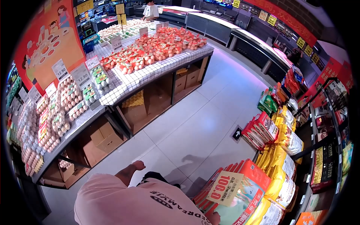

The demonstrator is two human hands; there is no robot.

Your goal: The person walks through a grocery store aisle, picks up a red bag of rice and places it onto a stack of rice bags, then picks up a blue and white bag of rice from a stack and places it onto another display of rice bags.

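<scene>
Egg cartons (74, 90) line the counter at far left. The left hand (139, 165), loosely curled into a fist, hangs over the tiled floor (176, 131). The right hand (214, 218) is beside the red-and-green bag (245, 195) bearing a price card (225, 187); whether it grips it, I cannot tell. Yellow bags (280, 183) stand further right.

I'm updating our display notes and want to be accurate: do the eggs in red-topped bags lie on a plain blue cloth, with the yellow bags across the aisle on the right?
Not quite: the head view shows that the cloth under the eggs in red-topped bags is white with dark grid lines, not plain blue. The yellow bags are indeed across the aisle on the right.
</scene>
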